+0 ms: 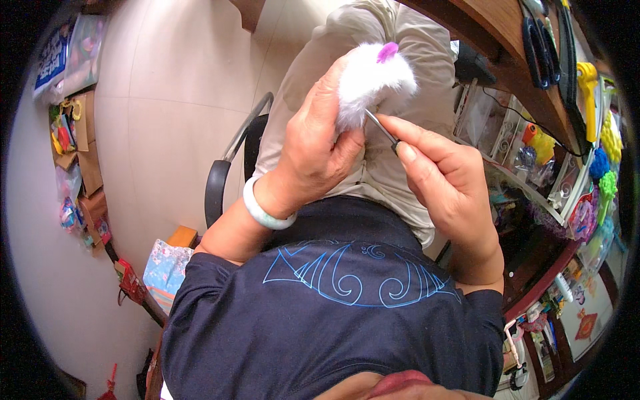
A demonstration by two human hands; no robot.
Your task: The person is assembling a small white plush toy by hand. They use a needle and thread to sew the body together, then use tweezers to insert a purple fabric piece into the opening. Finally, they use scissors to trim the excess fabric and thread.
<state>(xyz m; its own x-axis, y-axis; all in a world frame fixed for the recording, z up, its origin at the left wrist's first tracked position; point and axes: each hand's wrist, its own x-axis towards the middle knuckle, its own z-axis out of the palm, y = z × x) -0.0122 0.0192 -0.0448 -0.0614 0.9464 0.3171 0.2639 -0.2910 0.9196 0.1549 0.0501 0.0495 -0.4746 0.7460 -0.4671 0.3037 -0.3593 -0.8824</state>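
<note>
My left hand (313, 143), with a pale bangle (261, 210) on its wrist, grips a white fluffy toy (357, 77) above my lap. A small purple ear-like piece (387, 53) sticks up from the toy's far side. Between the thumb and fingers of my right hand (443, 170) is a slim metal tool (383, 127) with a dark handle. Its tip meets the near edge of the fur by my left thumb; whether it goes into the toy is hidden. The tool's exact kind cannot be made out.
A wooden desk edge (493, 33) curves across the upper right, with dark-handled scissors (539, 53) and a yellow tool (587, 100) beside it. Below stands a white rack (560, 190) with bagged items. A chair armrest (218, 183) is at my left; cardboard boxes (90, 167) line the wall.
</note>
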